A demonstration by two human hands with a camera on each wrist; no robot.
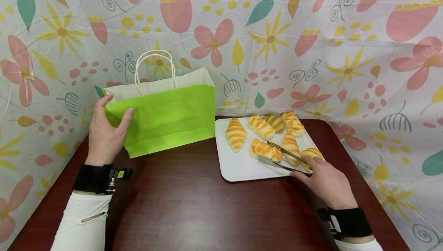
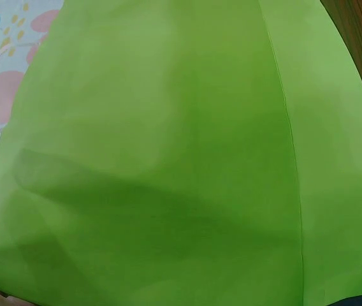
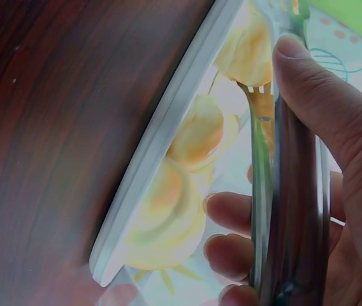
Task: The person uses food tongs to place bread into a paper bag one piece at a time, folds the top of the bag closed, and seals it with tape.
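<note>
My left hand [image 1: 107,135] is at the left edge of a bright green paper bag [image 1: 166,116], fingers by its top corner and thumb spread apart before its front. White inner walls and twisted handles show at the bag's top; green paper fills most of the left wrist view. In my right hand [image 1: 327,179] is a pair of metal tongs [image 3: 296,210], gripped between thumb and fingers. The tongs' spread tips reach over a golden pastry roll [image 1: 257,147] on a white tray [image 1: 238,170]. Whether they pinch it I cannot tell.
More pastries lie on the tray, among them a croissant [image 1: 236,135] at its left and a roll [image 1: 293,124] at the back right. A dark brown table [image 1: 194,201] carries the bag and tray. Flowered cloth [image 1: 221,20] hangs behind and around it.
</note>
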